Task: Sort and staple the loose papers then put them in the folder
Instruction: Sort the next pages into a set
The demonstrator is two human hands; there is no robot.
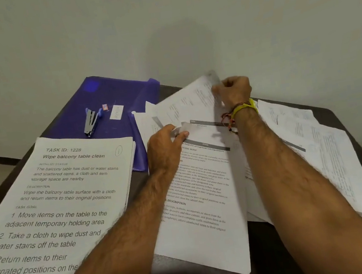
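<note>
Head view. Nearest the camera, at 7 o'clock: a squared stack of printed sheets (55,216), top page headed "TASK ID: 1228 / Wipe balcony table clean", lying on the dark table (274,252). At 5 to 3 o'clock: loose papers (321,139) spread in an overlapping heap; one fine-print page (204,203) lies at centre, between the two forearms.

Left hand (165,148), centre: thumb and fingers pinch the near edge of a raised sheet (189,105).

Right hand (234,92), about 1 o'clock: fingers curled tight, gripping the far corner of the same sheet, which is tilted up off the heap. Yellow and red threads (241,110) on that wrist.

At 11 o'clock: purple folder (120,84) lying flat by the wall. On it: stapler (91,123), a small red staple box (105,106), a white label (117,112), all just beside each other.
</note>
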